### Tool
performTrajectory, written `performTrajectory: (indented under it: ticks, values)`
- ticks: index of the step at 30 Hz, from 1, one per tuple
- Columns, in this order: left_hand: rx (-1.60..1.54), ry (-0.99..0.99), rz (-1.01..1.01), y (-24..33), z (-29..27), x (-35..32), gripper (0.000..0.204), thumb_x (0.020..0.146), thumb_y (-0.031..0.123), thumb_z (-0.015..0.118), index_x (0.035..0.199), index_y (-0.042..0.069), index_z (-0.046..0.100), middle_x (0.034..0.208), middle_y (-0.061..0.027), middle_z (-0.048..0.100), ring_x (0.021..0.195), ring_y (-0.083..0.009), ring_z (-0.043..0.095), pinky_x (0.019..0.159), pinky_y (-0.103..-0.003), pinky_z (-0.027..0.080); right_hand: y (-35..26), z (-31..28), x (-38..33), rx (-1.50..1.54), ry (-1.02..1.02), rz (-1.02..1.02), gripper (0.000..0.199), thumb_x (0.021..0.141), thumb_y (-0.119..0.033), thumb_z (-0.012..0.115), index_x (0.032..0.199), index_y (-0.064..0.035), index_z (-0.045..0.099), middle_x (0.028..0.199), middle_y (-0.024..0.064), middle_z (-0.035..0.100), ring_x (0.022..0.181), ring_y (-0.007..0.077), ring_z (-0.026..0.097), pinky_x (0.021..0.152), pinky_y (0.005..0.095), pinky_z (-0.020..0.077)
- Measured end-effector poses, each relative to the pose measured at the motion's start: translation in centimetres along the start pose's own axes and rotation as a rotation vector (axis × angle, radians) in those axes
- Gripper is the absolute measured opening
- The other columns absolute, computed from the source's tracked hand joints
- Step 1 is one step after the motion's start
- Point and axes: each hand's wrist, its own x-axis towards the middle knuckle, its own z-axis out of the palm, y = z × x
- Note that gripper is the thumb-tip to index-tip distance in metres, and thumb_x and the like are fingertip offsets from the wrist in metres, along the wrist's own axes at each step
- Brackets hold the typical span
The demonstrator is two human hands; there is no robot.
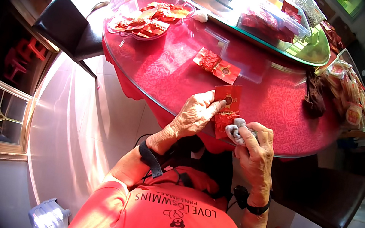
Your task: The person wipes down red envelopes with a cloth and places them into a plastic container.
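Note:
My left hand [197,111] pinches a red foil packet [230,95] by its left edge, above the near rim of the table. The packet has a flat printed end and a crumpled, bulging end. In my right hand [258,148] is a bunched grey cloth [236,131], held against or very close to the bulging end; the fingers hide part of it. A second red packet [217,66] of the same sort lies flat on the table just beyond. Further left, a clear pink scalloped bowl [111,24] holds several more such packets.
The round table [279,123] has a red patterned cloth under a clear top. A glass turntable [232,27] carries a clear plastic box [274,26]. At right are a dark brown bag [314,97] and a clear bin of packages [346,90]. Dark chairs [320,194] stand around.

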Motion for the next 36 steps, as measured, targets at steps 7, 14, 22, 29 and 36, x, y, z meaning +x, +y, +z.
performTrajectory:
  ticks: [7,14,22,29,36]
  values:
    - [0.238,-0.122,0.032,1.2,-0.8,-0.5,0.023,0.1,0.017,0.057,0.116,0.001,0.062,0.099,-0.0036,0.068,0.091,-0.0075,0.058,0.079,-0.026,0.05,-0.9,-0.4,1.5,0.004,0.242,0.058,0.04,0.071,0.004,0.07,0.11,-0.0038,0.067,0.106,0.0136,0.059,0.095,0.0329,0.056,0.082,0.0426,0.0479]
    - [0.111,-0.266,0.174,-1.3,-2.1,-0.4,0.019,0.1,0.014,0.058,0.113,0.001,0.062,0.106,-0.0042,0.064,0.099,-0.0095,0.056,0.087,-0.028,0.049,-2.6,3.8,4.6,0.125,0.202,-0.002,0.038,0.074,0.002,0.069,0.111,-0.0068,0.067,0.106,0.0106,0.06,0.095,0.0319,0.056,0.082,0.0411,0.0494]
    - [0.152,-0.242,-0.028,0.4,-1.5,-0.1,0.028,0.101,0.014,0.057,0.124,-0.001,0.059,0.111,-0.0038,0.067,0.102,-0.0089,0.06,0.09,-0.028,0.05,1.4,2.7,2.9,-0.153,0.082,0.193,0.037,0.08,-0.005,0.066,0.117,-0.0099,0.068,0.109,0.0082,0.061,0.099,0.0301,0.056,0.086,0.0406,0.0491]
    - [-0.265,0.052,0.209,-1.0,-0.5,0.0,0.024,0.095,0.001,0.061,0.12,0.001,0.062,0.111,-0.0046,0.069,0.101,-0.0111,0.063,0.09,-0.028,0.052,3.0,1.3,0.3,0.064,0.142,0.294,0.04,0.08,0.003,0.065,0.118,-0.0058,0.067,0.114,0.0118,0.061,0.104,0.0307,0.056,0.09,0.0402,0.0476]
    - [0.116,0.288,0.618,-1.1,-1.0,-0.9,0.02,0.083,-0.005,0.072,0.1,0.005,0.065,0.097,-0.0066,0.069,0.091,-0.0127,0.063,0.079,-0.026,0.051,1.8,0.7,0.4,0.179,0.322,0.281,0.04,0.08,0.007,0.064,0.118,-0.0017,0.065,0.115,0.014,0.06,0.103,0.0312,0.056,0.088,0.0399,0.0472]
